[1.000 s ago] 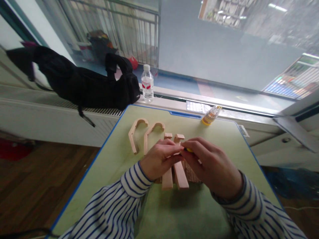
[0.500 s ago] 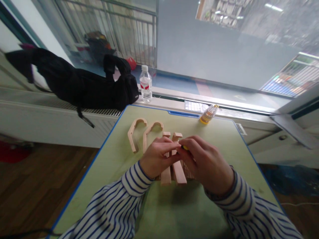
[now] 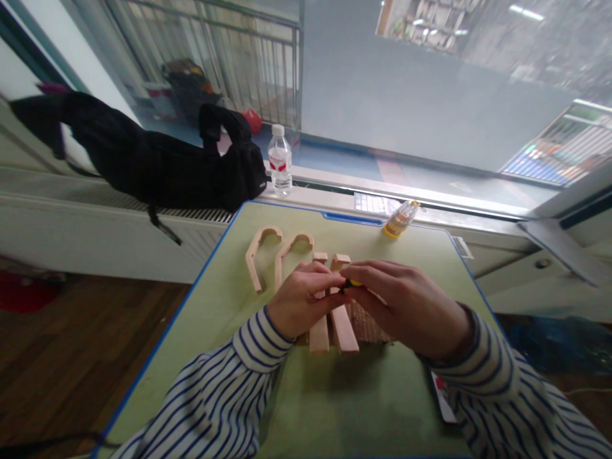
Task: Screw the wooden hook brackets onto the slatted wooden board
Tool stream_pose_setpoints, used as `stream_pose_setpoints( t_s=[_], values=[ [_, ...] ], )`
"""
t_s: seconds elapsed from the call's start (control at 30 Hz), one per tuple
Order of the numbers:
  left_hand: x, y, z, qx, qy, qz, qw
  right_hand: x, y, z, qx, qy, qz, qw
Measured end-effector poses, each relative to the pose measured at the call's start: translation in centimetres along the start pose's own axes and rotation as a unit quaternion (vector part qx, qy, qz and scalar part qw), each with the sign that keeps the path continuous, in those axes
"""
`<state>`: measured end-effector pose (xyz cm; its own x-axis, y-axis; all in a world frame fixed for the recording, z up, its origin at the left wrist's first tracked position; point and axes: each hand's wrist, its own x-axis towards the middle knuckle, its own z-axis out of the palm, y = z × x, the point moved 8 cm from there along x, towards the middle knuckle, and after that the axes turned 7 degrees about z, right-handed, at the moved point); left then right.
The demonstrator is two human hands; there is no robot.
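Note:
My right hand (image 3: 406,306) is closed on a small black-and-yellow tool (image 3: 352,283), mostly hidden by the fingers. The fingertips of my left hand (image 3: 303,299) are pinched together at the tool's dark end; what they grip is too small to make out. Both hands meet above two straight wooden pieces (image 3: 344,328) with blocky far ends. Beneath these lies a brown, ribbed slab (image 3: 370,324), partly covered. To the left of my left hand, a curved wooden hook piece (image 3: 255,260) and a second hook piece (image 3: 282,255) rest on the table.
The green table (image 3: 201,338) has a blue edge. A bottle with yellow liquid (image 3: 400,220) is at its back right. On the sill behind are a water bottle (image 3: 280,162) and a black bag (image 3: 162,162). A white-and-red card (image 3: 445,398) shows beside my right sleeve.
My right hand has shifted slightly to the right and its fingers have straightened, showing more of the black-and-yellow tool. The card and more of the ribbed slab have come into view. My left hand stays nearly still.

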<state>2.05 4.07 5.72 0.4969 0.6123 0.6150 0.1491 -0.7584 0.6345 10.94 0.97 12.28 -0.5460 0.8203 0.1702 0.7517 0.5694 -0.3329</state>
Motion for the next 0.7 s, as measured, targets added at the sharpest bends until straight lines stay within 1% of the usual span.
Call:
stream_pose_setpoints(
  t_s=[0.27, 0.47, 0.6, 0.7],
  values=[
    [0.1, -0.2, 0.4, -0.029, -0.020, -0.004, 0.999, -0.2, 0.6, 0.2, -0.024, 0.030, 0.021, 0.999],
    [0.1, -0.2, 0.3, -0.044, -0.015, -0.002, 0.999, -0.8, 0.7, 0.3, -0.043, 0.081, 0.043, 0.995],
    [0.2, 0.0, 0.6, -0.048, -0.023, 0.006, 0.999, -1.2, 0.6, 0.3, -0.046, 0.115, 0.060, 0.990],
    [0.1, 0.1, 0.7, -0.047, -0.024, 0.005, 0.999, -1.3, 0.5, 0.3, -0.037, 0.123, 0.064, 0.990]
  ],
)
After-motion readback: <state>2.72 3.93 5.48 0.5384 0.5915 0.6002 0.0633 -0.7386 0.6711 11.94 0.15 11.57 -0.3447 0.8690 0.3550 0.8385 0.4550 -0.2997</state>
